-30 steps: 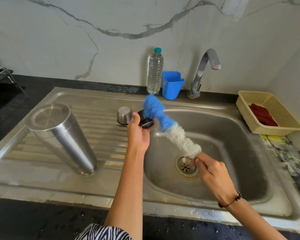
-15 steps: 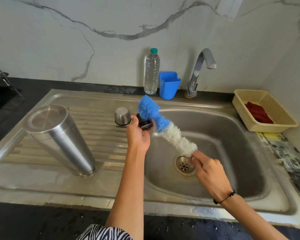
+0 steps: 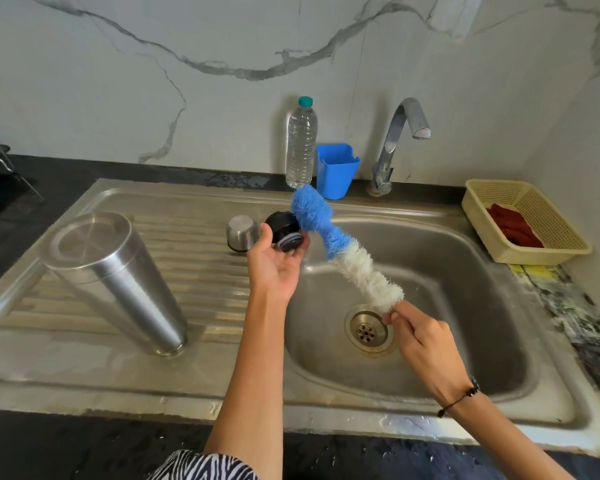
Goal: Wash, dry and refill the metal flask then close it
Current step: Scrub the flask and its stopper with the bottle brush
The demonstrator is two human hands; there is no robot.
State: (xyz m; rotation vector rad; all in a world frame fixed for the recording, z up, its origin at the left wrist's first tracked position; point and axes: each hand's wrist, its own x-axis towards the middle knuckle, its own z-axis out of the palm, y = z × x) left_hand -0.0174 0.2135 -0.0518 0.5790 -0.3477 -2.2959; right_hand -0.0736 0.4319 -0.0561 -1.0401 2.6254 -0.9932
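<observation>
Steel sink (image 3: 499, 393): one flask (image 3: 118, 278), one brush (image 3: 343, 251), two lids (image 3: 284, 230).

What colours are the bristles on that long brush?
The brush is blue at the tip and white nearer the handle, shown in the head view.

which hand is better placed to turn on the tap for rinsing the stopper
Right, probably. The right hand is over the basin on the tap's side, holding only the brush. The left hand holds the black stopper farther away.
</observation>
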